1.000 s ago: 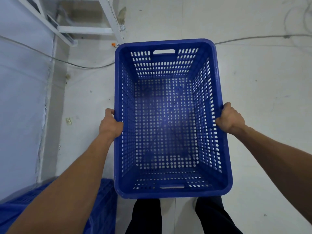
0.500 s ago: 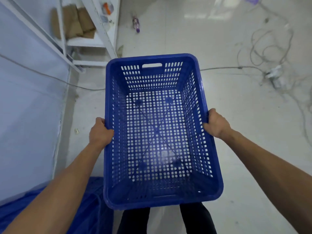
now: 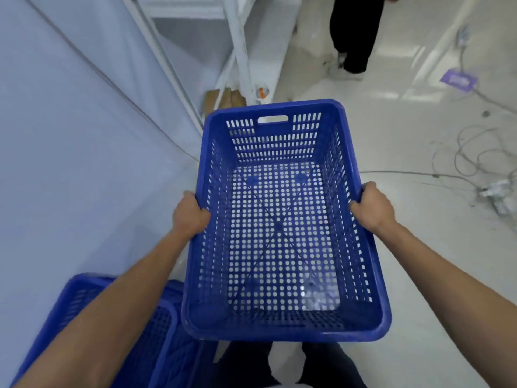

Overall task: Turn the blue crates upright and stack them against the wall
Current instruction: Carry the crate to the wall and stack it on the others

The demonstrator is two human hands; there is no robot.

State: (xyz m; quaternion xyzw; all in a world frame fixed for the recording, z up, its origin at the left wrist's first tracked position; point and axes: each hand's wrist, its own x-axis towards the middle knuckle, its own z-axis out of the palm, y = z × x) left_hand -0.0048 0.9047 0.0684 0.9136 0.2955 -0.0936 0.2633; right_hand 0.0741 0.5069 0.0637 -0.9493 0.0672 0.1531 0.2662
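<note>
**A:** What's at the far left?

**B:** A pale wall (image 3: pixel 70 135), with a thin line running slantwise along it. At its foot, near left, sits a second blue crate (image 3: pixel 156 331) with its open side up. The left forearm partly hides it, so I can't tell whether it's one crate or several nested.

**A:** And the left hand?

**B:** The left hand (image 3: pixel 190 217) grips the left long rim of the blue crate (image 3: pixel 274 147), its fingers curled round the edge.

**A:** Where is that crate?

**B:** It's held in the air, upright and mouth up, in the middle of the view above the person's dark trousers. It's just right of the wall, and its near left corner overlaps the second crate. The floor (image 3: pixel 419 275) shows through its perforated base.

**A:** And the right hand?

**B:** The right hand (image 3: pixel 372 208) holds the opposite long rim, its fingers wrapped round it in the same way.

**A:** What's farther off?

**B:** A white shelf frame (image 3: pixel 237 51) stands by the wall with cardboard (image 3: pixel 223 99) at its foot. To its right are another person's legs (image 3: pixel 352 32). At the far right, loose cables (image 3: pixel 461 155) lie on the floor.
</note>
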